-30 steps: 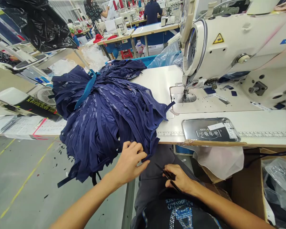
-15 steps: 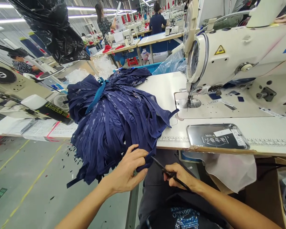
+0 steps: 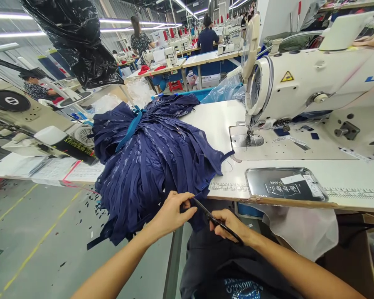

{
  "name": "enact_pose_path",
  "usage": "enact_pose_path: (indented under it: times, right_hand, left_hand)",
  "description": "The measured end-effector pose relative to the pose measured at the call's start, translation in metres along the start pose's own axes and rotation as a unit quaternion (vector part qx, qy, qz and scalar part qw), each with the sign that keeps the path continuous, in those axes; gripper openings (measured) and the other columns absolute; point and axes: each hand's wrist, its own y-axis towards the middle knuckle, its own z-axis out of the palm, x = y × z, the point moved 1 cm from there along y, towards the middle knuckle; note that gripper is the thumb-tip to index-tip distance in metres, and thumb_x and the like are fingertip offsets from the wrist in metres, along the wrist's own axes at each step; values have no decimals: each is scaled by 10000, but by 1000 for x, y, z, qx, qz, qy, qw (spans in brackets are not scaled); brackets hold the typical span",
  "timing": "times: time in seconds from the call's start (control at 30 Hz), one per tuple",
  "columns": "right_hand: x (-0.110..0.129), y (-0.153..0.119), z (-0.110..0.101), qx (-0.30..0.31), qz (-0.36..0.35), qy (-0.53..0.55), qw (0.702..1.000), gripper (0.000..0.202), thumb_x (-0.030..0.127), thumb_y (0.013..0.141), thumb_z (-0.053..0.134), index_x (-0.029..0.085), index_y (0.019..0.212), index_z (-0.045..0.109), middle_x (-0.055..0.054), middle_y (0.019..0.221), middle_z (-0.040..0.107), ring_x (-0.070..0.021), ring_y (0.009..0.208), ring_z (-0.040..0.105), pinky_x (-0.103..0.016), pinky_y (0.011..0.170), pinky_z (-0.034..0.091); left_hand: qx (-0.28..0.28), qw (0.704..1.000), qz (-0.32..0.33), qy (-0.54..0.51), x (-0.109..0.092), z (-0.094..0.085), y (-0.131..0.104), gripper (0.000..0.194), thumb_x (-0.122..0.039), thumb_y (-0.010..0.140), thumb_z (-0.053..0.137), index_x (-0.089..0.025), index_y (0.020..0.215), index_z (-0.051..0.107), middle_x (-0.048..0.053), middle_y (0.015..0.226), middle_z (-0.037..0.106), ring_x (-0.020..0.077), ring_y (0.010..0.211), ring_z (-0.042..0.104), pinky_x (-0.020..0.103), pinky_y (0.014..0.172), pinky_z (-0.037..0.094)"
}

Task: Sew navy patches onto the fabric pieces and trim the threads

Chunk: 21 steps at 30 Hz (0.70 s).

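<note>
A big bundle of navy fabric pieces (image 3: 149, 166), tied with a teal strip (image 3: 129, 132), hangs over the table's front edge. At its lower right side my left hand (image 3: 173, 211) pinches a piece of this navy fabric between thumb and fingers. My right hand (image 3: 227, 224) is wrapped round black scissors (image 3: 207, 212), whose tips point up and left to the fabric at my left fingertips. Whether the blades are apart or together I cannot tell.
A white sewing machine (image 3: 299, 83) stands on the right of the table. A metal tray (image 3: 258, 182) holding paper labels lies near the front edge. Another machine (image 3: 21, 116) is at the left. Dark scraps litter the floor (image 3: 68, 241). Other people work at the back.
The scissors have moved left and up, their tips now at my left fingertips. My left fingers have drawn closer together on the fabric. The view has shifted slightly.
</note>
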Motion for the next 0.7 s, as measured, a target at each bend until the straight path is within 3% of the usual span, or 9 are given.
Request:
enact_pose_path:
  times: [0.1,0.2,0.3,0.43,0.57,0.7]
  right_hand:
    - [-5,-7,-3,-13,3,-13,1000,647,790,656,403,150,690,486,58,507,367,-62,434,338,-198,407,251]
    - [-3,-7,-9,4,-11,-33,999,627,743,739,346,140,793,507,29,583,418,-83,510,390,-212,469,310]
    - [4,3,-10,35,-36,-48,998,646,751,735,339,136,810,522,12,627,441,-87,536,385,-219,484,312]
    - [6,15,-5,-7,-42,-22,999,647,788,661,400,150,692,500,40,542,396,-74,483,340,-211,442,267]
    - [-4,8,0,-37,-23,-12,999,631,790,635,434,161,640,479,57,486,358,-68,450,311,-207,417,233]
    - [-3,3,0,-18,-46,-43,998,640,756,737,319,146,761,513,29,585,401,-84,510,350,-219,465,282]
  left_hand:
    - [-103,988,45,102,-6,-9,-3,208,-258,814,482,-167,649,571,9,620,546,149,630,492,327,648,382]
    - [-162,970,115,142,-12,-23,-4,187,-216,807,487,-161,640,548,94,941,600,222,904,521,388,773,373]
    - [-85,979,153,107,-12,-30,2,147,-170,794,479,-171,648,492,90,1185,548,258,1178,401,431,936,310]
    - [10,990,133,43,-4,-29,8,101,-156,795,442,-192,700,440,37,997,631,185,1071,506,435,1011,239]
    - [-11,994,104,7,1,-34,4,120,-164,759,445,-194,664,379,-8,801,603,135,821,558,415,992,260]
    - [-38,996,60,-58,1,-43,3,124,-235,696,522,-200,776,433,21,861,583,161,845,537,365,894,382]
